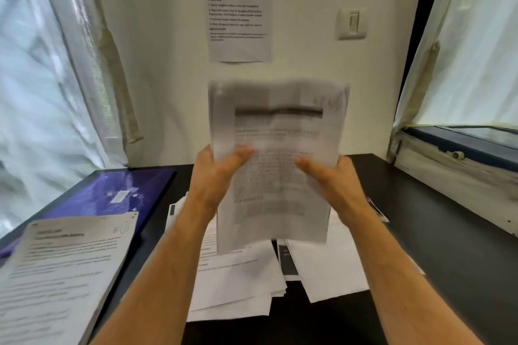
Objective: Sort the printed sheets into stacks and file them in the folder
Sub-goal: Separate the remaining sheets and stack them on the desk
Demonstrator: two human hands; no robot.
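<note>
We note both hands raised over the centre of the black bench (420, 218), holding a sheaf of printed sheets (277, 159) upright, approx. facing the camera. Left hand (213, 176) pinches the sheaf's left edge, thumb across the front; right hand (333, 179) pinches the right edge likewise. Text on the sheaf is blurred, unreadable. Directly below lie loose sheets (246, 280), overlapping, unsorted, on the near-centre bench. At near left sits a squared stack (61, 274) w/ printed top page. Beyond it, far left, the purple folder (112, 193) lies flat and closed, partly under that stack. A printed notice (238, 5) hangs on the far wall.
</note>
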